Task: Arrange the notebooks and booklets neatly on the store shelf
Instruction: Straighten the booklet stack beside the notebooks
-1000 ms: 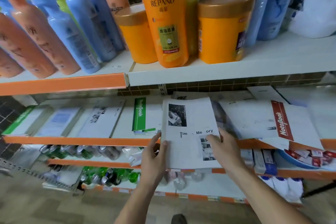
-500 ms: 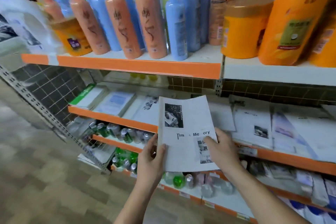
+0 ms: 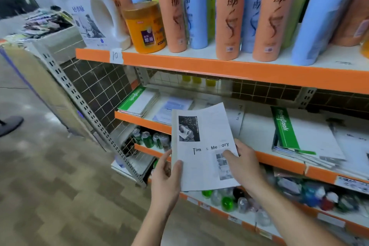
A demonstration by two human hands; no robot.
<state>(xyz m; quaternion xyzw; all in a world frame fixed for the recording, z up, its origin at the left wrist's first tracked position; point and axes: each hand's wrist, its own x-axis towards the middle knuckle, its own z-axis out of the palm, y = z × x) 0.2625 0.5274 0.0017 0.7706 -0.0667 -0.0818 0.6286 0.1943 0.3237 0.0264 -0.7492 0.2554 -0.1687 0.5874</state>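
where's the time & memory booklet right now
Head view, centre: the Time & Memory booklet is held in front of the notebook shelf, left hand at its lower-left edge, right hand on its lower-right cover.

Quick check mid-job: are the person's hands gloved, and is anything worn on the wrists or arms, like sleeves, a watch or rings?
No gloves: the left hand and right hand are bare. The left forearm and right forearm are uncovered too, with no sleeve or cuff showing down to the bottom edge of the view. No watch, wristband or ring is visible on the parts that show.
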